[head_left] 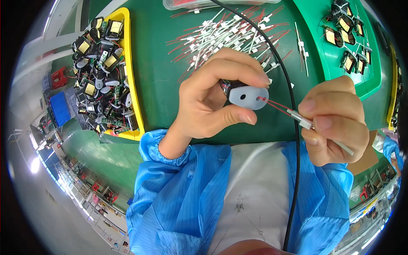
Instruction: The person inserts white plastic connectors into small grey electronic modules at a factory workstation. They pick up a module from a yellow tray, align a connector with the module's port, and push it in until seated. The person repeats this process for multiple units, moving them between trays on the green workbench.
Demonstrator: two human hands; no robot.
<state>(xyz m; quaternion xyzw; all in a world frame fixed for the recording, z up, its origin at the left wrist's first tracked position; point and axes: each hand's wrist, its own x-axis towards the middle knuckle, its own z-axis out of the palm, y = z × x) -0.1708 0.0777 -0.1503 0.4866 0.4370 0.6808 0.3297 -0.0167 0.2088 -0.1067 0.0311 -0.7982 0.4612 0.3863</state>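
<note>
My left hand [212, 93] grips a small oval device [248, 97] with a grey-white end face and a dark body, held between thumb and fingers. Its face has a black hole, and a second hole with two red wires [278, 105] passing through. To the right, my right hand [335, 121] pinches a wire lead [301, 119] with a white connector and a pale sleeve. The red wires run between the device and this lead. Most of the device's dark body is hidden by my left fingers.
Many similar red-and-white wire leads [229, 38] lie piled on the green table [157, 85]. A yellow bin [135, 93] of devices stands at left, a green tray [316, 25] with several devices at right. A black cable [296, 170] crosses in front of me. A clear container [182, 4] sits at the back.
</note>
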